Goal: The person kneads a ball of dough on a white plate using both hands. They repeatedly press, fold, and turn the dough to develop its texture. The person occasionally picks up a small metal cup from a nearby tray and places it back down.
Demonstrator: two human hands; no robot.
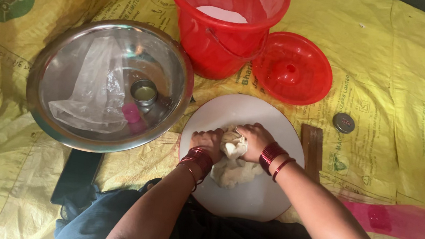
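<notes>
A lump of pale dough [234, 166] lies on a round white board [251, 201] in front of me. My left hand [209, 141] is fisted and presses into the dough's left side. Curled over the top right of the dough, my right hand [254, 139] grips a fold of it. Both wrists carry red bangles.
A large steel bowl [51, 65] at the left holds a clear plastic bag, a small steel cup [144, 91] and a pink object. A red bucket [220, 37] with white flour stands behind the board, its red lid [293, 67] beside it. A small round metal lid [343, 123], wooden piece [311, 147] and pink bottle [400, 222] lie right, on yellow sacking.
</notes>
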